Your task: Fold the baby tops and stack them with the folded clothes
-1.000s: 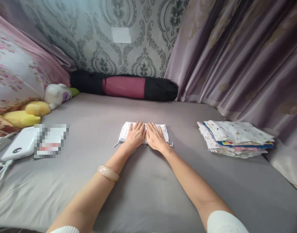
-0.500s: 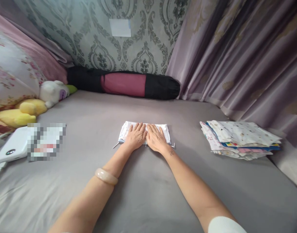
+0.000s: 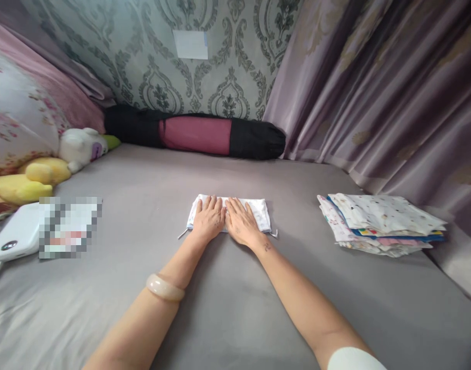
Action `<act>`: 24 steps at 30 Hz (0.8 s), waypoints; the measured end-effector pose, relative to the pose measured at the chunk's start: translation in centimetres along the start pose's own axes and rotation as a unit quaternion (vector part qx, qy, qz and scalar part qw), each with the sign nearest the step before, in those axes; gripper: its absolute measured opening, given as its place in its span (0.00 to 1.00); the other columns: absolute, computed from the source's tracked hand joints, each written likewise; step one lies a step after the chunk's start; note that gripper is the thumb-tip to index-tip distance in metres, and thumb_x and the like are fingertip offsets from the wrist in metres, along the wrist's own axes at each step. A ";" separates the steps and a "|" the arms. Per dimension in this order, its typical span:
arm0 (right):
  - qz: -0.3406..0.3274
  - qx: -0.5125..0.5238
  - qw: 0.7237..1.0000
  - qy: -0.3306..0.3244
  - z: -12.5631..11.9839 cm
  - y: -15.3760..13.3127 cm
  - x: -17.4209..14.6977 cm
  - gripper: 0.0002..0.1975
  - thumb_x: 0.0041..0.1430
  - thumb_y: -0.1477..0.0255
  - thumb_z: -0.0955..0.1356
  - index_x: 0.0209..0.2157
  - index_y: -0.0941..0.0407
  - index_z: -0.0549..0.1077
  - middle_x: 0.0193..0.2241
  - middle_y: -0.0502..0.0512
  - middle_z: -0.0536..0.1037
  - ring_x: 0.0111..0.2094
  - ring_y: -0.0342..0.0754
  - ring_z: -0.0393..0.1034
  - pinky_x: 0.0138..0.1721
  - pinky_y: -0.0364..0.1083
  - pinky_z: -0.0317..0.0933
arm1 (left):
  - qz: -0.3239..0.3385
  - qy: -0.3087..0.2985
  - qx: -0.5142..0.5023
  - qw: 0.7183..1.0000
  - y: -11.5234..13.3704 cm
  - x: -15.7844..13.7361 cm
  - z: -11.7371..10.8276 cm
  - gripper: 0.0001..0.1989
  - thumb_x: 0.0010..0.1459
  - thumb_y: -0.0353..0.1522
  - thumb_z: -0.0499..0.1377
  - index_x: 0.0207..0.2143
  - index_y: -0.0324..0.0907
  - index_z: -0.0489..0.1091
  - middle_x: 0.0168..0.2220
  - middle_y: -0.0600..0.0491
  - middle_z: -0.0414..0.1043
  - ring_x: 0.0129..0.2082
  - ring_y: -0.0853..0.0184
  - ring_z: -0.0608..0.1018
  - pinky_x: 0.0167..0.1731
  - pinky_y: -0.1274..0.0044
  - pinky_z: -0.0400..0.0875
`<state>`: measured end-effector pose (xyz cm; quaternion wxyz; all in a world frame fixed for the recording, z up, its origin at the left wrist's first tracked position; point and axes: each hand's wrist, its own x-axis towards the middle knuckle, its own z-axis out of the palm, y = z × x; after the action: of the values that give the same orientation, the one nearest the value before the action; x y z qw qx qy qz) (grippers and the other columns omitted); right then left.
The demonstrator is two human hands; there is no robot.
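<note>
A small folded white cloth (image 3: pixel 260 211) with faint prints lies flat on the grey bed sheet (image 3: pixel 235 303), its thin ties sticking out at the near left and near right corners. On its left half rests my left hand (image 3: pixel 209 220), palm down, fingers stretched forward. Beside it, thumbs close together, my right hand (image 3: pixel 241 221) lies flat on the middle of the cloth with its fingers extended. Neither hand grips anything. The hands cover much of the cloth's centre.
To the right sits a stack of folded printed cloths (image 3: pixel 385 216). At the left are a white power bank (image 3: pixel 15 231), a pixelated item (image 3: pixel 69 226) and plush toys (image 3: pixel 23 187). A black and maroon roll bag (image 3: pixel 196 134) lies along the patterned wall; a curtain (image 3: pixel 335 82) hangs right.
Both hands have slid slightly to the left and toward me over the cloth, staying flat. The cloth lies nearly as before.
</note>
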<state>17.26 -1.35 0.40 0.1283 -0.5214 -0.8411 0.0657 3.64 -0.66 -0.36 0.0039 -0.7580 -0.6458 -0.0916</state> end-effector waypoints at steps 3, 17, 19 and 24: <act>0.001 0.003 1.000 -0.001 0.0 0.1 0.0 0.27 0.68 0.68 0.52 0.65 0.62 0.54 0.66 0.59 0.53 0.67 0.52 0.42 0.66 0.56 0.35 | -0.002 0.002 -0.003 1.000 0.0 0.1 0.1 0.26 0.68 0.37 0.38 0.62 0.37 0.58 0.64 0.42 0.57 0.65 0.54 0.57 0.63 0.57 0.49; 0.067 -0.014 0.998 0.011 -0.8 0.3 -0.2 0.27 0.68 0.68 0.52 0.65 0.63 0.54 0.66 0.60 0.53 0.67 0.52 0.42 0.66 0.56 0.33 | 0.034 0.021 -0.003 0.999 0.3 0.0 -0.2 0.28 0.68 0.40 0.37 0.63 0.37 0.58 0.64 0.42 0.56 0.66 0.55 0.56 0.63 0.58 0.48; 0.071 -0.013 0.997 0.002 -0.6 0.4 -0.3 0.27 0.68 0.68 0.51 0.65 0.63 0.53 0.66 0.60 0.54 0.67 0.51 0.43 0.66 0.56 0.35 | 0.032 0.000 0.001 0.999 0.2 0.0 0.0 0.28 0.68 0.41 0.37 0.64 0.38 0.56 0.65 0.42 0.55 0.66 0.55 0.57 0.63 0.58 0.48; 0.072 -0.013 0.997 0.002 -0.5 0.4 -0.3 0.27 0.68 0.68 0.51 0.65 0.63 0.54 0.66 0.60 0.54 0.67 0.51 0.43 0.66 0.56 0.34 | 0.029 -0.005 0.002 1.000 0.2 0.0 0.0 0.28 0.68 0.42 0.36 0.64 0.39 0.55 0.65 0.43 0.55 0.66 0.56 0.56 0.63 0.59 0.48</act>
<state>17.85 -1.42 0.75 0.1185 -0.5824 -0.8017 0.0631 3.84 -0.63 -0.37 0.0050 -0.7765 -0.6241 -0.0862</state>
